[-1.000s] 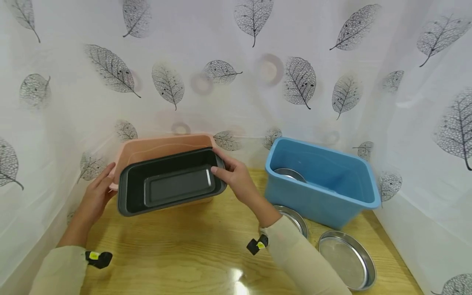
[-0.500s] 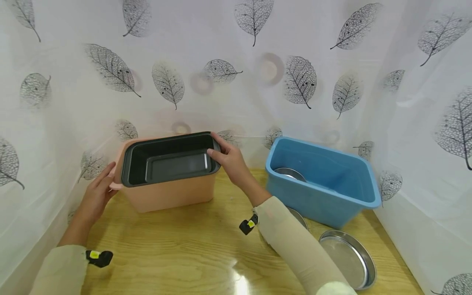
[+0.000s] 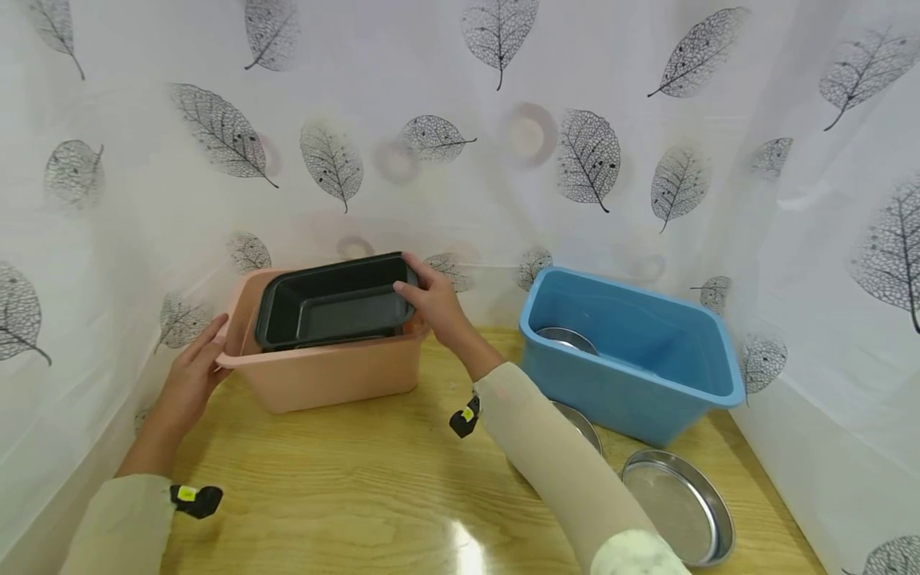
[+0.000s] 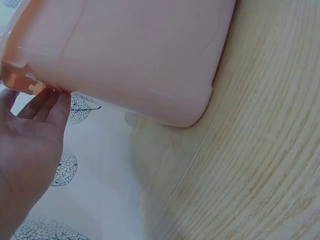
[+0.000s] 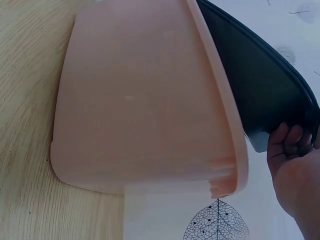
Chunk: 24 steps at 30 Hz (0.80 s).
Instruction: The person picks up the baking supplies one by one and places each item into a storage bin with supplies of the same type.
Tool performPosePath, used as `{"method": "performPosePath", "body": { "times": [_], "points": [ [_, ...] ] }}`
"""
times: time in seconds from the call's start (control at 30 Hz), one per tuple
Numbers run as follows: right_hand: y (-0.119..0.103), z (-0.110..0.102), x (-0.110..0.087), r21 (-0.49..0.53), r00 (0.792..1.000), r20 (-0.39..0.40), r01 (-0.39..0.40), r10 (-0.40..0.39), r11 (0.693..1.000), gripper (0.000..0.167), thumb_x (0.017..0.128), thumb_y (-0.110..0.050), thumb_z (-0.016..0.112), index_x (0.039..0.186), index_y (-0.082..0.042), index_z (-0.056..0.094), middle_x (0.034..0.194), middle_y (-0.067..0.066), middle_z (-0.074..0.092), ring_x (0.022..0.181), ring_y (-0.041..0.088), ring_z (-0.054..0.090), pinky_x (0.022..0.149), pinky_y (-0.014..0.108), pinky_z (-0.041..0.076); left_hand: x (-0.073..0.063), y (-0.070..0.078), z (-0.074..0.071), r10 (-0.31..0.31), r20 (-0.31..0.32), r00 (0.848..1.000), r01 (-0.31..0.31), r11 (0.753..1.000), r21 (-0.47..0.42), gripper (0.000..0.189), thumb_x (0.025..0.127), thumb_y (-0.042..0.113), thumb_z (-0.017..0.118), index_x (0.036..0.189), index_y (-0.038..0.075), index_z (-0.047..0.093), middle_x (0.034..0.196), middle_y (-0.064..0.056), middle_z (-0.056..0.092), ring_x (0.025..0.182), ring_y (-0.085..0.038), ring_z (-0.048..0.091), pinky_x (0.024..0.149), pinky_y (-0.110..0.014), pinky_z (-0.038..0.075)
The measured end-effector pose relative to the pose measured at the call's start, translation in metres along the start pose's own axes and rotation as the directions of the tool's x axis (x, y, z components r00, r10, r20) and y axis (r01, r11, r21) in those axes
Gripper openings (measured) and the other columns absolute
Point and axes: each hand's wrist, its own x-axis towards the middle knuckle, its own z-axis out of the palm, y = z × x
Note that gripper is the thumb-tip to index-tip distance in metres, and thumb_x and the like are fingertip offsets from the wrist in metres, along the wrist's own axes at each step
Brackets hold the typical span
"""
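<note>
A dark loaf pan (image 3: 348, 313) sits partly inside a pink plastic bin (image 3: 338, 379), tilted, its right end higher than the left. My right hand (image 3: 437, 307) pinches the pan's right end, thumb on the inside and fingers beneath. In the right wrist view, the dark pan (image 5: 257, 82) sticks up past the bin's rim, and the right hand (image 5: 297, 172) grips its end. At the bin's left end, my left hand (image 3: 188, 382) holds the rim; the left wrist view has its fingers (image 4: 60, 107) hooked under that rim.
A blue bin (image 3: 611, 391) stands at the right with a round metal pan (image 3: 568, 339) inside. In front of it lie another round pan (image 3: 679, 507) and one partly hidden by the right sleeve. A leaf-print curtain (image 3: 460, 200) surrounds the wooden table (image 3: 345, 487).
My right hand has carried the loaf pan back and down from in front of the pink bin, and its lower part is now inside. The left hand has stayed at the bin's rim.
</note>
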Motion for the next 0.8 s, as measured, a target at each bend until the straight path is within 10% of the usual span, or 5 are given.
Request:
{"method": "performPosePath", "body": {
  "times": [0.8],
  "points": [
    [0.022,0.037,0.039,-0.336,0.997,-0.005,-0.073,0.075,0.939,0.061,0.101,-0.022,0.064,0.156,-0.024,0.040,0.163,0.006,0.034,0.145,0.025,0.040,0.112,0.041,0.044,0.003,0.000,0.004,-0.022,-0.013,1.000,0.021,0.999,-0.045,0.061,0.110,0.039,0.038,0.163,0.027,0.012,0.171,0.002,-0.003,0.155,-0.022,0.010,0.088,-0.002,0.044]
  ]
}}
